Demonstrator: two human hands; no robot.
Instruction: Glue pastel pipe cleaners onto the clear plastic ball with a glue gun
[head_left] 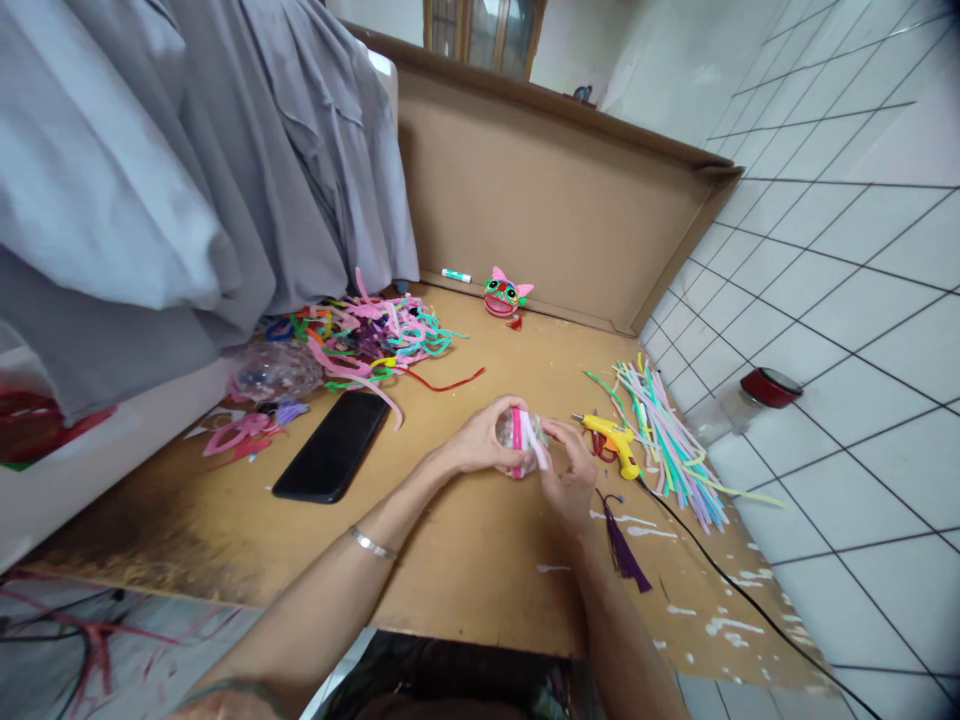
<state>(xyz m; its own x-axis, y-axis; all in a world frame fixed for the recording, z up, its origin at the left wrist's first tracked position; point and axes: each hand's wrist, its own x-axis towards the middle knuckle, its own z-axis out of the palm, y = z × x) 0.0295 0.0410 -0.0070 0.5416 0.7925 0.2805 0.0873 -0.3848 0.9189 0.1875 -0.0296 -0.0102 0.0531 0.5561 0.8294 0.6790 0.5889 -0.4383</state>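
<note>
A small round clear object (507,430) with pink and white fuzzy strips around it is held above the middle of the table. My left hand (480,438) wraps round its left side, fingers on top and thumb below. On the right side, my right hand (568,468) has its fingers closed at the end of the white strip (534,440). Just right of that hand lies a yellow glue gun (619,444) with a black cord. A purple tassel (624,548) rests below the glue gun.
A black phone (332,447) lies at left, near a heap of coloured fuzzy strips (375,330). More pastel strips (671,440) and a red-lidded jar (750,400) are at right. A decorated animal head (504,293) and a glue stick (456,275) sit by the cardboard.
</note>
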